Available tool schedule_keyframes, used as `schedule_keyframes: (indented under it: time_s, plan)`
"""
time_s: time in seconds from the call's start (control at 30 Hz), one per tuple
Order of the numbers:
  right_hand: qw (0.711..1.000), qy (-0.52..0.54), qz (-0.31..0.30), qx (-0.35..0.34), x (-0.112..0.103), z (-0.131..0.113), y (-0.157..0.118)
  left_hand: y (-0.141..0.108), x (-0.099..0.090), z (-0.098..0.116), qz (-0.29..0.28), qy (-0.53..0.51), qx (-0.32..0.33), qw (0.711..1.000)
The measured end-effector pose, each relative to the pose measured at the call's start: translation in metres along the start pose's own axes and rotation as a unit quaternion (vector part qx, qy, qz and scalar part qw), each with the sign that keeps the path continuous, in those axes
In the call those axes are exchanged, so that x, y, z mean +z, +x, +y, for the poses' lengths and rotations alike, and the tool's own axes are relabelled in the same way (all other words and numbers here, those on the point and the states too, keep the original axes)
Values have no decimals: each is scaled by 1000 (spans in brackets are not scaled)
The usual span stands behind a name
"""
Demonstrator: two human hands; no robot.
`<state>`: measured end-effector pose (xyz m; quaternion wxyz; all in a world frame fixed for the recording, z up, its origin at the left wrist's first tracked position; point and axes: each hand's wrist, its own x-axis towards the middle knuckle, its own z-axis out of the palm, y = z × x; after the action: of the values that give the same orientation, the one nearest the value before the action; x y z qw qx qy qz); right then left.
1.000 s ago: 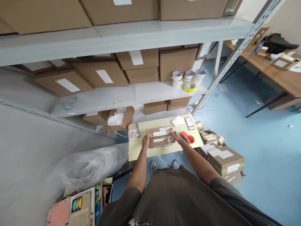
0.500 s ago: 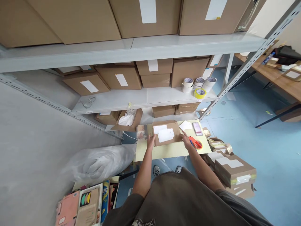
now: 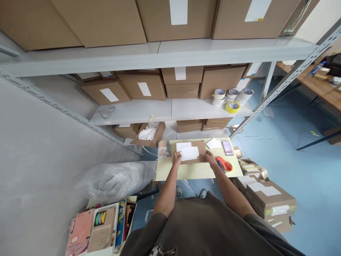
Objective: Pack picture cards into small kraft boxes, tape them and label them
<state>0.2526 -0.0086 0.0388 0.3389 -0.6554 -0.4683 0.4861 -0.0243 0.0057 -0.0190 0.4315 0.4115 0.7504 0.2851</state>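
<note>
Between my two hands is a brown cardboard box (image 3: 201, 149) with white labels on its top face, over the pale yellow table (image 3: 197, 173). My left hand (image 3: 177, 159) grips its near left corner, thumb on top by the labels. At the right end, my right hand (image 3: 210, 157) is closed on the box's edge. A red tape dispenser (image 3: 223, 163) lies just right of my right hand. Behind it are white papers (image 3: 213, 143) and a blurred purple-and-white item (image 3: 227, 147). A clear plastic packet (image 3: 163, 149) lies left of the box.
Grey shelving (image 3: 170, 58) holding cartons rises in front, with tape rolls (image 3: 232, 106) on its middle shelf. Stacked cardboard boxes (image 3: 271, 199) stand on the floor at the right. A plastic-wrapped roll (image 3: 119, 179) and flattened printed packaging (image 3: 102, 227) are at the left.
The box has levelled out, its near face less visible, and sits a little lower, with both hands still on it. The whole view has shifted slightly.
</note>
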Motion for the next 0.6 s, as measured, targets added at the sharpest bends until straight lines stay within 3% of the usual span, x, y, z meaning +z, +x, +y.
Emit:
schedule_keyframes:
  time_s: [0.1,0.17,0.3,0.43,0.6]
  plan:
    - [997,62,0,-38,-17,6,2,-5,-5,0,11,-62,106,992]
    - [997,51,-13,-48,-25,13,1,-11,-4,-4,0,-81,134,988]
    - [997,-38,-64,-12,-22,35,-4,-23,15,-16,-42,-86,101,990]
    - [994,-52,-98,23,-16,56,-9,-32,32,-30,-65,-77,58,993]
    - [995,-17,-92,21,-24,60,-11,-36,25,-29,-52,-23,76,996]
